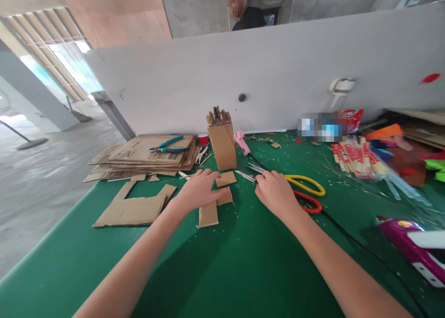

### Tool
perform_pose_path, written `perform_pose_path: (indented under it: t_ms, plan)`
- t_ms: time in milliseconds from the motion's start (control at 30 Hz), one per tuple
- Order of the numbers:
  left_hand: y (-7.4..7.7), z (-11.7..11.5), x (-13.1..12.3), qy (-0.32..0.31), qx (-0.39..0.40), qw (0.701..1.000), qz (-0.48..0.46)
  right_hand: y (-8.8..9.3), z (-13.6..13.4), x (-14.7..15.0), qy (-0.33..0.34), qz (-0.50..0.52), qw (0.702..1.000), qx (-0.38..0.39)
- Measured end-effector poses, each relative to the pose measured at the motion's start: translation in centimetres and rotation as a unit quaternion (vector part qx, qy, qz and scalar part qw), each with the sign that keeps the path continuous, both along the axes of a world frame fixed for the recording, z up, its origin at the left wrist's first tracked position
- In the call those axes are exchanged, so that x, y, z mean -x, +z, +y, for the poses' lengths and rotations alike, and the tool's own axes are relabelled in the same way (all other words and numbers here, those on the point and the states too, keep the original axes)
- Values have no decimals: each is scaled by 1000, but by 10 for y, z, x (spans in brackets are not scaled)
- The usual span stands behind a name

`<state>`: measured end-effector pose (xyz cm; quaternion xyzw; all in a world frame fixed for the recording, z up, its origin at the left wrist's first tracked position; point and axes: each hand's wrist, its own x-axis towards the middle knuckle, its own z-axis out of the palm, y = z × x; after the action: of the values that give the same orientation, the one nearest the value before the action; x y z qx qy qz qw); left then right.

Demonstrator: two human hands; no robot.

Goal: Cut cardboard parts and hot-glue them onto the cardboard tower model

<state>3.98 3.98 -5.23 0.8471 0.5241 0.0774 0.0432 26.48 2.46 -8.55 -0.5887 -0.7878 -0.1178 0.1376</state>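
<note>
My left hand (199,189) lies flat with fingers spread on small cardboard pieces (208,213) on the green table (243,262); a square cardboard piece (225,178) sits just past its fingertips. My right hand (276,193) is curled, knuckles up, over a metal blade-like tool (245,175) whose tip sticks out to the left. What the fingers grip is hidden. Yellow-handled scissors (308,183) and red-handled scissors (309,206) lie right beside that hand. A cardboard box holder (222,145) filled with sticks stands behind the hands.
A stack of cardboard sheets (146,158) with teal pliers (170,145) lies at the back left; a cut cardboard sheet (132,206) is nearer. A pink glue gun (241,143), chopstick packets (354,158) and a purple device (413,251) sit to the right. A person stands behind the white partition (278,67).
</note>
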Motion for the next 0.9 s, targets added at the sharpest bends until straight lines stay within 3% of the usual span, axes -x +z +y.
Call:
perform_pose_path:
  t_ms: [100, 300, 433, 533, 767, 900]
  plan:
    - [12, -13, 11, -70, 100, 990, 67, -1, 0, 0, -11, 38, 999, -16]
    - [15, -16, 13, -48, 151, 979, 128, -14, 8, -1, 7, 180, 982, -57]
    - [16, -12, 11, -41, 163, 979, 116, -15, 14, -1, 48, 272, 956, -102]
    - [17, -10, 11, -13, 179, 980, 89, -11, 14, -1, 43, 332, 934, -123]
    - [26, 2, 29, -26, 213, 976, 36, -12, 16, -5, 42, 418, 904, -78]
    - [33, 9, 46, 17, 215, 976, 29, -15, 18, -5, 65, 429, 899, -65]
